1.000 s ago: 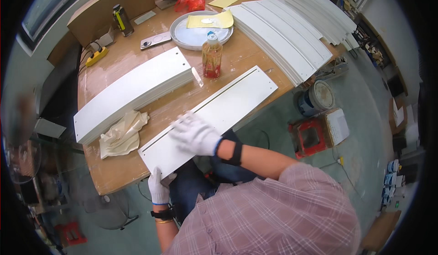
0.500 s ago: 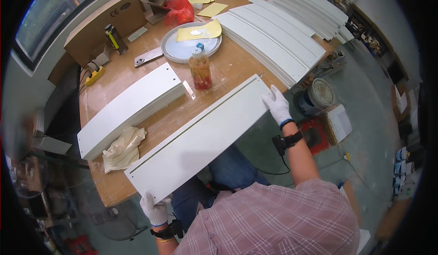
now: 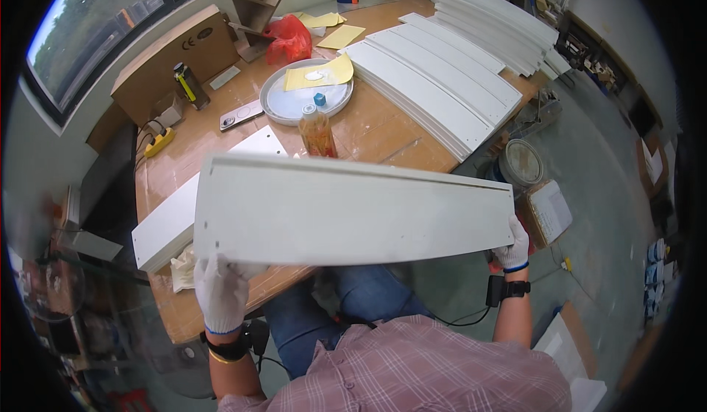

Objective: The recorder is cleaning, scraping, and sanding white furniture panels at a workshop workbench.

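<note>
We hold a white panel [image 3: 353,209] partly over the table [image 3: 401,128], left hand [image 3: 221,294] clamped on one end, right hand [image 3: 515,246] clamped on the other

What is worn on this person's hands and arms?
Left hand and right hand: white gloves, blue-edged cuffs. Each wrist: black strap with a black box and dark cable. The left also has a gold-coloured bracelet. The shirt is mauve plaid.

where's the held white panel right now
The white panel is in the middle of the head view, held between the left hand and right hand, partly hiding the bottle.
</note>
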{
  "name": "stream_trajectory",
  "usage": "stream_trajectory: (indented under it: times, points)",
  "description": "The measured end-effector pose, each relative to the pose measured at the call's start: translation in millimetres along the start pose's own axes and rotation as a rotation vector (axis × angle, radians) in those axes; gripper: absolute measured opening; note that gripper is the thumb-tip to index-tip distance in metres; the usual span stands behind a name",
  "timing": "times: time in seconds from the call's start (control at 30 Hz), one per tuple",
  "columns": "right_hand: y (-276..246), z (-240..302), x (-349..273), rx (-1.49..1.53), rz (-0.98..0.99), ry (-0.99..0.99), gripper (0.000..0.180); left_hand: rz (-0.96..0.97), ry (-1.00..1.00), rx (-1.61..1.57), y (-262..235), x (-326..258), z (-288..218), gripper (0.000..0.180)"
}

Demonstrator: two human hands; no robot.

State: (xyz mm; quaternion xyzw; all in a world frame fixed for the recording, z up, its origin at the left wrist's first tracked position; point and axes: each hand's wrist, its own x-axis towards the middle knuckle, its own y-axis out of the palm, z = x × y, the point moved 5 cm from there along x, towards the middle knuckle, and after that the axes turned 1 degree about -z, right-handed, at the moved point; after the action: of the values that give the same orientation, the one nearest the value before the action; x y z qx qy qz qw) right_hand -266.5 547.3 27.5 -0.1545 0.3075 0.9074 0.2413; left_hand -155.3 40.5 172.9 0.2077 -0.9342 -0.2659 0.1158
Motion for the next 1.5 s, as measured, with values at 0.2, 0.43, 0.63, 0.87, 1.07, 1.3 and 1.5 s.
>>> stream_trajectory:
  times: [0.2,0.43,0.63,0.87,1.07,1.3,1.5]
  points:
    - [-26,26,-2,0.151,0.224,-0.189,0.030,0.430,-0.243,0.281,73,7,30,0.050]
    - [-15,51,25,0.102,0.133,-0.346,0.025,0.370,-0.483,0.251,35,-6,49,0.035]
    - [42,62,55,-0.002,0.063,-0.420,0.027,0.200,-0.487,0.216,-12,-18,55,0.033]
    - [79,46,90,-0.043,0.012,-0.471,0.029,-0.003,-0.444,0.186,-49,-31,49,0.031]
    - [106,35,103,-0.074,0.001,-0.437,0.026,-0.060,-0.404,0.188,-60,-30,47,0.031]
    - [126,25,110,-0.069,0.005,-0.377,0.030,-0.073,-0.411,0.166,-64,-25,55,0.029]
    - [137,18,127,-0.031,0.079,-0.196,0.028,-0.093,-0.413,0.211,-74,-28,53,0.030]
